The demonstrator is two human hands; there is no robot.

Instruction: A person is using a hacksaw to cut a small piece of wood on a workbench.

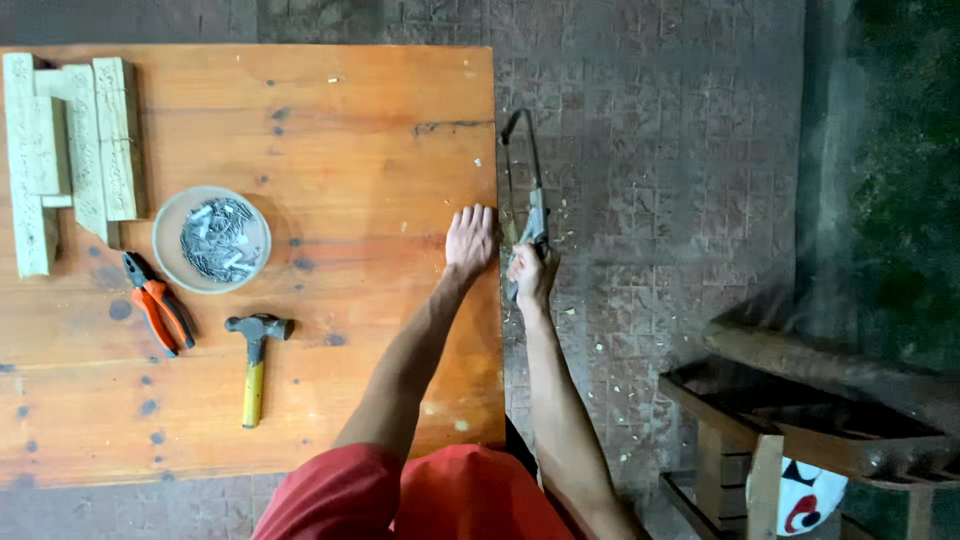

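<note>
A person in red shorts leans over the right edge of a broad orange-brown wooden tabletop (300, 150), working a slim metal-framed hacksaw (527, 190) that hangs just off that edge above the paved floor. The right hand (530, 275) is curled shut around the saw's handle, fingers wrapped tight with no gap showing; the frame runs away from the knuckles, its thin blade close against the table's side. The saw looks light and stiff in the frame but whippy and brittle in the blade, so the handle seems the sound place to grip it. The left hand (471, 238) lies flat just beside it, fingers straight and together, palm pressed on the wood and holding nothing. Well off to that hand's left sit a yellow-handled claw hammer (255, 360), orange-gripped pliers (155, 312), a round grey dish of nails (211, 240) and pale wooden blocks (75, 150).
</note>
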